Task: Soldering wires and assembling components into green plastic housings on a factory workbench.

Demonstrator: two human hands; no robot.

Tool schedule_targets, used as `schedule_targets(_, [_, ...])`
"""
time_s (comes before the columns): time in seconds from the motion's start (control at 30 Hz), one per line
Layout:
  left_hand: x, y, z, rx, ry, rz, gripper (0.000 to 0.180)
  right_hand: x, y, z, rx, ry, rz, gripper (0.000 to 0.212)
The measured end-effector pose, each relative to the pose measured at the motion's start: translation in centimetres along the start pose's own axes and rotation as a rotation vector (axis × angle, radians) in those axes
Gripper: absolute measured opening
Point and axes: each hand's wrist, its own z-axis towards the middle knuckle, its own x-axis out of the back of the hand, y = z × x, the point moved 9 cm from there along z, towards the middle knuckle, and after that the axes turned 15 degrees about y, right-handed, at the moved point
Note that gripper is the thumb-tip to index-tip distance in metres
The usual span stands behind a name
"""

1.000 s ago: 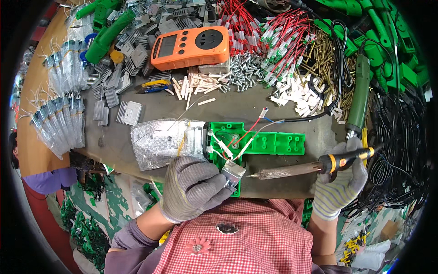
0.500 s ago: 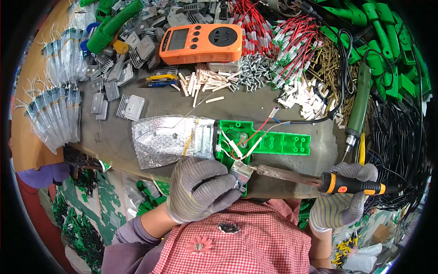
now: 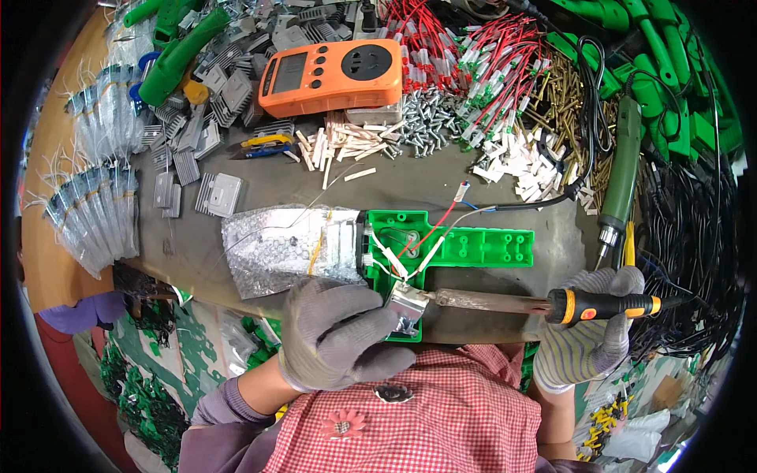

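Observation:
My right hand (image 3: 587, 335), in a striped grey glove, is closed round the black-and-orange handle of a soldering iron (image 3: 497, 303). The iron points left, its tip at the upper right of a small shiny metal part (image 3: 407, 314). That part lies across the near end of a green plastic housing half (image 3: 481, 247). Red and white-sleeved wires (image 3: 392, 259) run inside the housing down to the metal part. Bubble wrap (image 3: 272, 252) with a rubber band covers the piece extending left from the housing. My gloved left hand (image 3: 339, 335) is beside the metal part, fingers apart, holding nothing.
An orange meter (image 3: 331, 76) stands at the back among heat sinks (image 3: 220, 194), screws (image 3: 430, 122), white sleeves (image 3: 528, 169) and red wires. A green electric screwdriver (image 3: 622, 173) and black cables (image 3: 686, 252) lie right. Wrapped bundles (image 3: 96, 209) lie left.
My left hand has let go of the metal part and drawn slightly left, its fingers spreading. The soldering iron stays at the part. The whole view has shifted a little.

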Motion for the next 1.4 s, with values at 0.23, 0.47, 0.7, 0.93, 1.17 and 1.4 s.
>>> schedule_targets(0.23, [4.1, -1.1, 4.1, 0.005, 0.222, 0.026, 0.026, 0.4, 0.0, 0.1, 0.017, -0.018, -0.053, 0.044])
schedule_targets(0.47, [2.7, -2.9, 8.8, -0.011, 0.185, 0.112, 0.018, 0.4, -0.1, -0.1, 0.012, -0.073, -0.047, 0.047])
schedule_targets(0.7, [0.5, -4.6, 10.8, 0.095, -0.067, 0.283, 0.012, 0.3, -0.1, -0.2, 0.003, -0.054, -0.05, 0.046])
schedule_targets(0.93, [2.2, -8.4, 8.8, 0.385, -0.115, 0.319, 0.021, 0.2, -0.1, -0.1, 0.014, -0.059, -0.02, 0.045])
schedule_targets(1.17, [2.1, -10.1, 5.1, 0.517, -0.171, 0.23, 0.023, 0.5, 0.1, -0.3, 0.018, -0.048, -0.028, 0.044])
schedule_targets(1.4, [2.2, -9.5, 5.3, 0.403, -0.142, 0.203, 0.013, 0.7, -0.3, -0.4, 0.05, -0.03, -0.021, 0.042])
